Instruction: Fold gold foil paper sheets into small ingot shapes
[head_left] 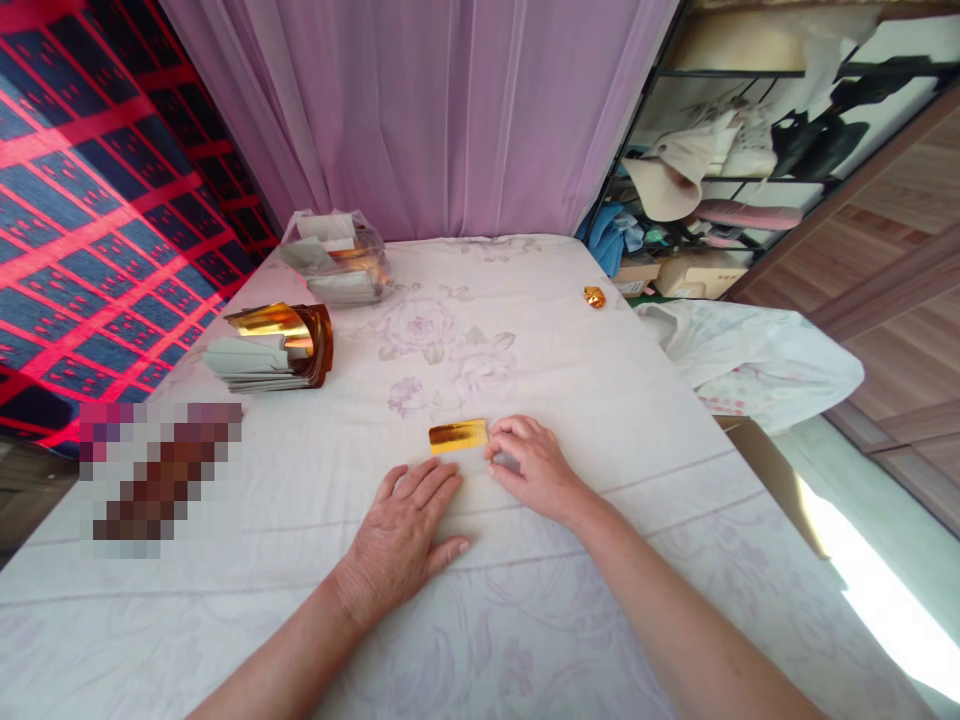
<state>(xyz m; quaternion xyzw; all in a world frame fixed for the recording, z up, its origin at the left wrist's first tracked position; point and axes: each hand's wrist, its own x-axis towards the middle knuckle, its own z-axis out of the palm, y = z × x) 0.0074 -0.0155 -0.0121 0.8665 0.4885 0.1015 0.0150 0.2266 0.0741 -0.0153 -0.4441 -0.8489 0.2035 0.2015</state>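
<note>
A small gold foil paper strip (458, 436) lies on the patterned tablecloth in front of me. My left hand (401, 540) rests palm down just below it, fingers stretched out and thumb apart, holding nothing. To the right of the strip is my right hand (529, 465), its fingers curled and thumb tip close to the index fingertip. These tips are at the strip's right end; whether they pinch its edge is too small to tell. At the far right of the table sits a small folded gold paper piece (595, 296).
On the left stands a stack of gold-and-pale paper sheets (274, 350), with a clear plastic bag (337, 262) of similar paper behind it. A blurred-out patch (161, 480) covers the table's left side. Shelves (750, 180) and a white bag (772, 360) are beyond the right edge.
</note>
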